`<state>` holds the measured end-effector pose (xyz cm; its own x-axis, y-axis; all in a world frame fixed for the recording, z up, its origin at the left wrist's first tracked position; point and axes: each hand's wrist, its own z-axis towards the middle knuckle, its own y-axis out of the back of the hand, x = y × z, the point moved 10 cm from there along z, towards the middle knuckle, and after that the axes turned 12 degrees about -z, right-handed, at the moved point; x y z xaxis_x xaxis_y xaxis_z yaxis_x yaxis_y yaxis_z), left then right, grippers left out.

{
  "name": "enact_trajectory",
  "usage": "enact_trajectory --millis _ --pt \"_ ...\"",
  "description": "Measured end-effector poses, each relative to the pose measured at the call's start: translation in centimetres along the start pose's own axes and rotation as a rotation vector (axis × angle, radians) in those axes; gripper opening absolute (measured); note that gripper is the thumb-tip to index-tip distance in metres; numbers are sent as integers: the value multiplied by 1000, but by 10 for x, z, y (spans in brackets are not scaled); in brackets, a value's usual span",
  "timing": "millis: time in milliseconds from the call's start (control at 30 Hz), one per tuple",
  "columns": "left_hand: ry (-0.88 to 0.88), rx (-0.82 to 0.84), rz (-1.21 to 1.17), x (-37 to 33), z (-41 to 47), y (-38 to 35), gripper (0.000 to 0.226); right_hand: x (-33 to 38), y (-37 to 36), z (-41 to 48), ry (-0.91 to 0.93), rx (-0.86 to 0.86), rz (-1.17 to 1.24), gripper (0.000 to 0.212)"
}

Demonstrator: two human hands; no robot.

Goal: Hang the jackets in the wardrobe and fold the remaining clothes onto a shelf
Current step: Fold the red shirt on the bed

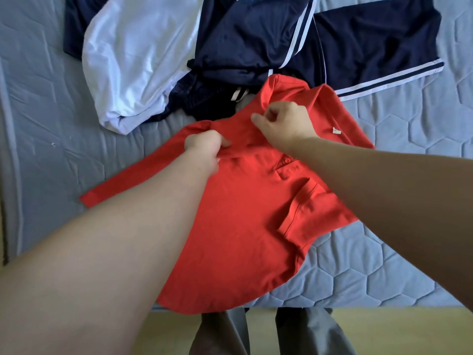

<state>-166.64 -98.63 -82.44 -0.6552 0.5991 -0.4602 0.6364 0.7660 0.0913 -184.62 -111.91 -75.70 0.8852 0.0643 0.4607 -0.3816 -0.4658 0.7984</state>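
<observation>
Head view: red polo spread front-up on the bed, at the middle of its near edge, with the hem hanging a little over that edge. Left grip is closed on a bunch of fabric at the shoulder beside the collar. Right grip pinches the cloth at the collar, thumb and fingers curled, on the far side of the button placket. One sleeve runs out flat toward the bed's left edge; the other lies doubled back over the chest. Beyond the polo, toward the far edge, lie navy clothes with white stripes and a white garment, heaped and overlapping; the polo's far part touches this heap. Handling, as judged: the knit is light, limp and non-slip, so it will sag and crease wherever unsupported and will keep no shape of its own. The collar and placket are the firmest parts and give the surest hold. A pinch at each shoulder seam should let the body hang square for folding, whereas a single central hold would let it bunch. Nothing here is fragile, though the buttons can snag. The overhanging hem may drag the polo toward the floor if both grips let go.
</observation>
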Motion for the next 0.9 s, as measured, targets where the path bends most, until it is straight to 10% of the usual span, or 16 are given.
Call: enact_trajectory --millis 233,400,700,800,900 --pt "47 97 77 -3 14 -19 44 -18 -1 27 -320 -81 110 79" --pt "-14 78 199 -9 25 -17 38 -3 -9 51 -340 45 246 19" --pt "-168 22 158 -28 44 -10 27 -22 -18 61 -271 52 355 50" --pt "-243 -134 399 -37 36 -5 15 -32 -7 44 -274 -48 365 49" --pt "-416 -425 736 -60 3 -4 59 -40 13 -3 -248 -179 350 44"
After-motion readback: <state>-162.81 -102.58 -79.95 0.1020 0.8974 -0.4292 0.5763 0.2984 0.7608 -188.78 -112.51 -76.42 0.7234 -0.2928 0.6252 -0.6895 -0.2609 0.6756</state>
